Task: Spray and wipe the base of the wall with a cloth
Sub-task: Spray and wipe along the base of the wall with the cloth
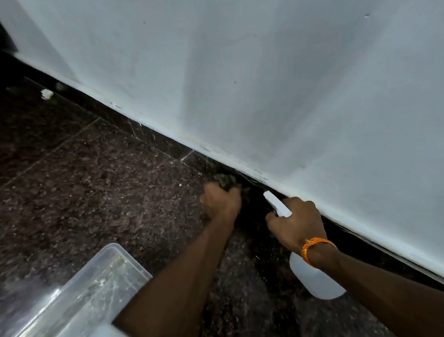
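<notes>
The dark skirting strip (160, 144) runs diagonally under the white wall (287, 70), from upper left to lower right. My left hand (219, 200) grips a dark, crumpled cloth (227, 180) and holds it against the strip; the hand is blurred. Just to its right, my right hand (297, 222) holds a white spray bottle (316, 280) by the neck, its nozzle (275, 202) pointing up-left along the base of the wall. An orange thread band sits on my right wrist.
A clear plastic tub (74, 299) stands on the dark speckled granite floor (84, 192) at the lower left, beside my left forearm. Small white scraps (46, 94) lie on the floor at the far left.
</notes>
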`<state>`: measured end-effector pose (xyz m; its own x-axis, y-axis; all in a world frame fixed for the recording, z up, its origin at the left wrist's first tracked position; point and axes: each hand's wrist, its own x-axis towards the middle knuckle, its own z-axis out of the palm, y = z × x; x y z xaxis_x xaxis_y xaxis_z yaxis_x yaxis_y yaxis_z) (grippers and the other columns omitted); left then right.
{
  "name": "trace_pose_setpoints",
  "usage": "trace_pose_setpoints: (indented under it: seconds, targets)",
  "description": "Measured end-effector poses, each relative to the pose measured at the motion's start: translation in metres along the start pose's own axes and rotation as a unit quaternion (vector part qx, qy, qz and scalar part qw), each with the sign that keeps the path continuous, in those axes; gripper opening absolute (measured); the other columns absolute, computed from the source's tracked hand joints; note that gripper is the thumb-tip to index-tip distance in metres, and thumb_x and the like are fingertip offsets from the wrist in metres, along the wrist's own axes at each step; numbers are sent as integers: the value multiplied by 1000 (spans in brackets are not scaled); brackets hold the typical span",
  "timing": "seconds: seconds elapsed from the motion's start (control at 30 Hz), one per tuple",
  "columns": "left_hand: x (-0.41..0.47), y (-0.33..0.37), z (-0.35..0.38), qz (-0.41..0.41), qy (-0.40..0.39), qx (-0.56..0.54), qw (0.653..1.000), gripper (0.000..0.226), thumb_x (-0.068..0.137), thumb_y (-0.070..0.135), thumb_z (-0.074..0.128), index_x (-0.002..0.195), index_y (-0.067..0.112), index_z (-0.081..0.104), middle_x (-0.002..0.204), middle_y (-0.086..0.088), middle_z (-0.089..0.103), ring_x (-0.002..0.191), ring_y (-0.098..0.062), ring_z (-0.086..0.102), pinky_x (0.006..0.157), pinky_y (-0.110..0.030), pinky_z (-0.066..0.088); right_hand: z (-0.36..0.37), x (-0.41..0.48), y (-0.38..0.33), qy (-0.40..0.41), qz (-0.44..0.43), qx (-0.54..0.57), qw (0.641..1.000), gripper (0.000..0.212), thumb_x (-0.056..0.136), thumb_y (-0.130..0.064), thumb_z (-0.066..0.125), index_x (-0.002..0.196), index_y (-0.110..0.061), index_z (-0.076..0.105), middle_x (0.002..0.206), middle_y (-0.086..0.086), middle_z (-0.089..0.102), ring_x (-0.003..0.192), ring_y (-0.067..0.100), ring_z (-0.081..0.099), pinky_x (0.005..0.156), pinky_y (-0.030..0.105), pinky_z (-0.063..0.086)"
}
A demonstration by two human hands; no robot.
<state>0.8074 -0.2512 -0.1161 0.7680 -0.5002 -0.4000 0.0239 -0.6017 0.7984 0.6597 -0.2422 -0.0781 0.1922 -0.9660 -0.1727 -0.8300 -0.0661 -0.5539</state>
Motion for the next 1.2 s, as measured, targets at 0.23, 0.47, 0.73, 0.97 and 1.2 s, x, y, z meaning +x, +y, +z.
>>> trace_pose_setpoints:
  seconds: [0.23,0.47,0.73,0.97,1.2]
  targets:
    - [35,31,-36,18,80,42,996,39,81,19,68,114,-1,61,114,-24,62,108,-38,59,93,-38,50,-9,-3,5,22,-2,17,1000,35,79,-17,64,54,-14,41,49,3,44,45,20,39,47,29,30]
    - [-27,4,-15,150,-26,195,969,24,83,19,62,100,2,62,104,-21,63,96,-36,60,84,-37,51,-16,-6,2,40,9,39,998,37,81,-12,65,52,-15,42,47,3,44,45,21,39,48,29,31]
    - [-64,-20,-29,403,-141,119,897,7,72,15,61,72,18,54,74,-1,66,65,-23,60,54,-28,38,-26,-17,1,58,-17,84,995,31,87,-5,63,60,2,48,51,21,49,47,24,38,51,33,31]
    - [-85,-25,-61,429,-104,203,874,15,69,21,48,83,18,55,80,-1,68,72,-25,64,59,-32,48,-40,-27,-1,57,-68,70,994,15,95,-16,62,85,-6,66,65,15,68,64,39,67,67,50,58]
    - [-93,4,-137,430,-33,291,854,19,75,28,51,92,21,54,85,-7,69,80,-35,65,64,-37,52,-67,-28,-67,28,-236,-64,969,36,94,-45,56,102,-11,63,92,18,71,88,45,65,71,41,45]
